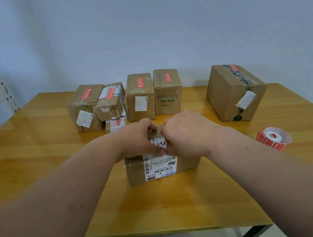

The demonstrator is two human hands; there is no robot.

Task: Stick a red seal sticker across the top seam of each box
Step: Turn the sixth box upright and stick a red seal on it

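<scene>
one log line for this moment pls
both hands: left hand, right hand | on: brown cardboard box top | red sticker roll: on table

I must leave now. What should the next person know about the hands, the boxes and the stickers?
Hands: left hand and right hand both on top of the near box, fingers curled; a sticker there is mostly hidden.
Roll: on the table, right of it.
Done: six rear boxes show red stickers.
Left: finish the near box.
</scene>
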